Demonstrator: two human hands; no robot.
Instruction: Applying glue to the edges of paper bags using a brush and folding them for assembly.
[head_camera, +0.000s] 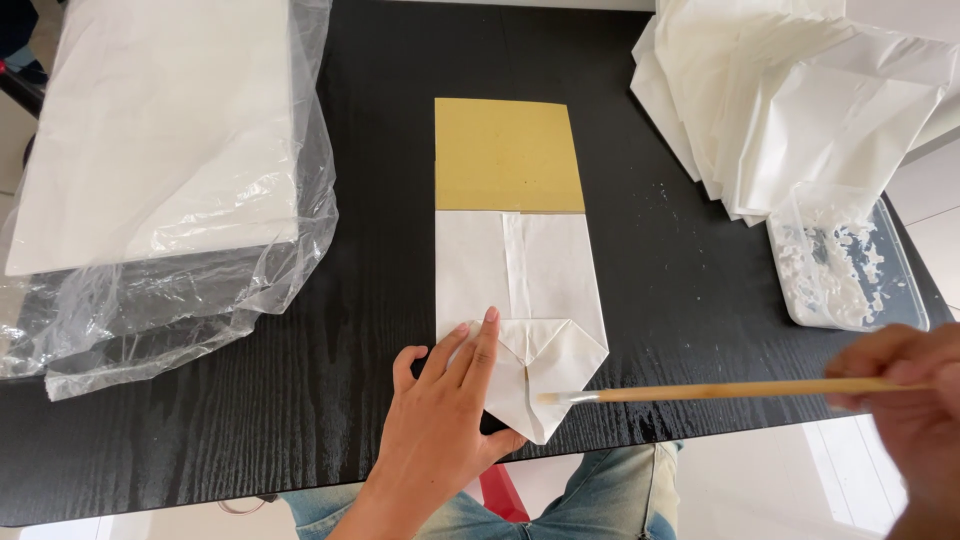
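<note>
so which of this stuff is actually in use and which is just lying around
In use:
left hand pressing the paper bag
right hand holding the brush
cardboard inside the bag
glue tray

Lying about:
wrapped paper stack
folded bags

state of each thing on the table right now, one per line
left hand: flat, pressing on the paper bag
right hand: holding the brush
brush: tip touching the bag's folded end
paper bag: flat, near end folded into a point
card: sticking out of the bag's far end
tray: smeared with white paste
plastic wrap: open, crumpled around a paper stack
folded papers: piled loosely
</note>
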